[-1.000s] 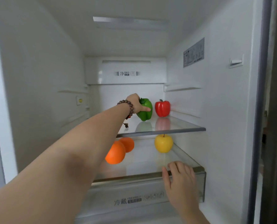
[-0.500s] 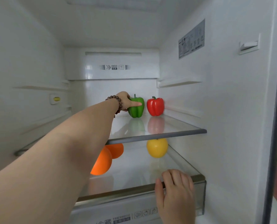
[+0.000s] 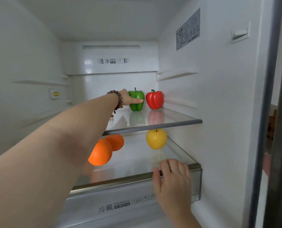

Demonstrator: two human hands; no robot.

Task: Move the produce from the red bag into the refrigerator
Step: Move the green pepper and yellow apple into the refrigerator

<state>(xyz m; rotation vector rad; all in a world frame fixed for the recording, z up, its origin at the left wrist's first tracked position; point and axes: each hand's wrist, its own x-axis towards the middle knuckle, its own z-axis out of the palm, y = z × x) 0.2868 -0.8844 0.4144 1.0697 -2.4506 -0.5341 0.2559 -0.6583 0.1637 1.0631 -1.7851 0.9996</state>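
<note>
Peppers, two: green pepper [image 3: 136, 99], red pepper [image 3: 154, 99]; oranges, two: near orange [image 3: 100, 153], far orange [image 3: 116, 142]; apple [image 3: 156, 139], one.

Both arms bare; a dark wooden bead bracelet [image 3: 119, 100] circles the left wrist.

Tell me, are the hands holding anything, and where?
The left hand grips the shiny green bell pepper by its left side, thumb across the front. The right hand holds nothing; it rests on the lower glass shelf's front edge.
</note>
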